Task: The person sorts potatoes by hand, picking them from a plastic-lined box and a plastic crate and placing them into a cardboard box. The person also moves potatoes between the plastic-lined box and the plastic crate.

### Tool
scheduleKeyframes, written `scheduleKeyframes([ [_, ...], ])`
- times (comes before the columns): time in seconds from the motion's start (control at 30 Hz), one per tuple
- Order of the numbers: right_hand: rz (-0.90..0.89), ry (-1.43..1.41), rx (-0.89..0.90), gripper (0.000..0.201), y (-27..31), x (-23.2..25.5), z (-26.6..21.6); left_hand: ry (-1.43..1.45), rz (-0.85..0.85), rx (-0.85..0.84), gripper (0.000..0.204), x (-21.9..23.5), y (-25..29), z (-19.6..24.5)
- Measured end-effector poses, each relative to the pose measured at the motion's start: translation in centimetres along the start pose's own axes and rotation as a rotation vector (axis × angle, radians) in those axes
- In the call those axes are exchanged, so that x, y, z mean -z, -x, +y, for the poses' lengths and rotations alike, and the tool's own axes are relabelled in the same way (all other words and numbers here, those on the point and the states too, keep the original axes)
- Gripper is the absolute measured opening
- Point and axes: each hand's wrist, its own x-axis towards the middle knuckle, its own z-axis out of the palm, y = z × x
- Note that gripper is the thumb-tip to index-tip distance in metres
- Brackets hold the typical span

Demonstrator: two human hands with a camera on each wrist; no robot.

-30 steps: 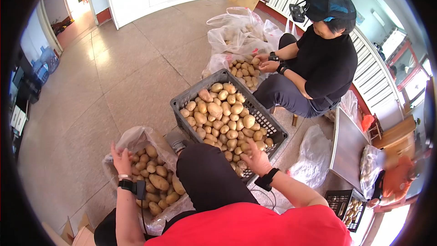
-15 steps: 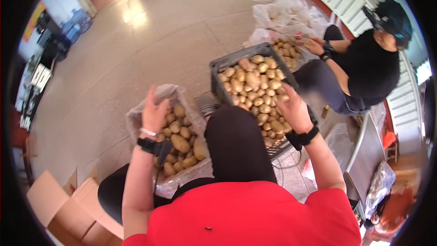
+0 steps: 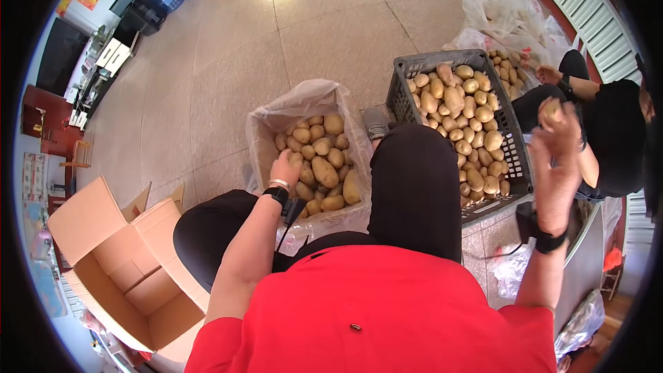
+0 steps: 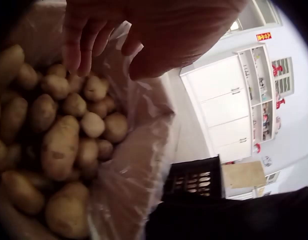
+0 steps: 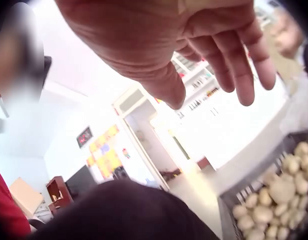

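My left hand (image 3: 284, 171) reaches down over potatoes (image 3: 324, 171) in a container lined with a clear plastic bag (image 3: 266, 139). In the left wrist view the fingers of this left hand (image 4: 149, 35) hang loosely above the potatoes (image 4: 61, 145), gripping none. My right hand (image 3: 556, 176) is raised at the right, beyond the side of a dark plastic crate (image 3: 519, 159) heaped with potatoes (image 3: 476, 117). The right wrist view shows that right hand (image 5: 189, 47) with fingers extended and apart, holding nothing, and the crate (image 5: 229, 210) below.
An open cardboard box (image 3: 131, 273) stands at the left. Another person in black (image 3: 615, 141) sits at the right near plastic bags (image 3: 507, 17) and more potatoes (image 3: 507, 72). My knee (image 3: 418, 173) rises between the lined container and the crate.
My left hand has lowered to the potatoes in the lined container. My right hand has moved off the crate's potatoes, rightward and up. The head view has turned left.
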Motion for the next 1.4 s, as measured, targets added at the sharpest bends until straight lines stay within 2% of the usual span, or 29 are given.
scheduleKeyframes([
  [0.03,0.067,-0.056,0.089,0.061,-1.0,0.7,-1.3,-0.121,-0.107,0.003,0.062,-0.8,0.2,-0.7],
  [0.1,0.085,-0.121,0.045,0.051,-1.4,1.0,-2.8,-0.157,-0.179,0.032,0.06,-2.0,1.6,-1.1],
  [0.17,0.084,-0.096,0.006,0.043,-1.5,0.5,-3.6,-0.349,-0.289,-0.073,0.058,-3.4,3.1,-0.5],
  [0.2,0.031,0.025,0.058,0.042,-1.5,-0.4,-1.8,-0.4,-0.36,-0.127,0.057,-4.6,3.1,-1.2],
  [0.23,-0.024,0.14,0.111,0.042,-1.2,-1.8,0.4,-0.366,-0.354,-0.187,0.053,-5.1,3.8,-0.9],
  [0.3,-0.185,0.244,0.007,0.039,0.4,-4.9,4.7,-0.384,-0.432,-0.224,0.052,-5.7,4.2,0.2],
  [0.4,-0.478,0.491,-0.093,0.04,4.3,-7.4,12.8,-0.323,-0.449,-0.242,0.05,-6.6,4.3,0.6],
  [0.43,-0.574,0.614,-0.161,0.041,5.6,-7.9,14.4,-0.316,-0.46,-0.248,0.05,-6.8,4.2,0.6],
  [0.5,-0.668,0.627,-0.227,0.041,7.2,-8.2,16.1,-0.334,-0.465,-0.233,0.05,-7.2,3.8,0.3],
  [0.57,-0.688,0.666,-0.234,0.036,9.1,-8.9,18.8,-0.318,-0.469,-0.234,0.051,-7.2,3.5,0.4],
  [0.63,-0.777,0.782,-0.443,0.038,10.1,-9.5,20.0,-0.293,-0.503,-0.156,0.051,-7.4,3.2,0.4],
  [0.67,-0.834,0.748,-0.488,0.033,10.3,-9.4,20.8,-0.299,-0.524,-0.15,0.051,-7.5,3.1,0.4],
  [0.77,-0.856,0.726,-0.426,0.029,10.2,-9.5,21.7,-0.322,-0.56,-0.146,0.049,-7.8,3.0,0.3],
  [0.9,-0.902,0.742,-0.438,0.026,8.9,-10.0,21.5,-0.355,-0.585,-0.169,0.046,-7.3,3.0,1.2],
  [0.97,-1.015,0.801,-0.345,0.023,9.6,-10.5,22.6,-0.361,-0.592,-0.189,0.047,-7.4,3.1,1.3],
  [1.03,-0.988,0.857,-0.308,0.018,10.1,-11.1,22.5,-0.38,-0.588,-0.2,0.046,-6.8,3.3,2.0],
  [1.1,-1.127,0.98,-0.243,0.017,10.4,-11.5,22.3,-0.381,-0.618,-0.183,0.047,-6.3,3.6,2.5],
  [1.13,-1.109,0.986,-0.213,0.017,10.6,-11.7,22.1,-0.368,-0.623,-0.17,0.045,-6.0,3.8,2.8],
  [1.27,-1.047,0.995,-0.325,0.017,10.5,-11.9,19.6,-0.358,-0.614,-0.204,0.043,-5.7,4.0,2.7],
  [1.4,-1.131,0.985,-0.251,0.02,11.1,-12.6,20.6,-0.34,-0.576,-0.281,0.041,-5.4,4.3,3.4],
])
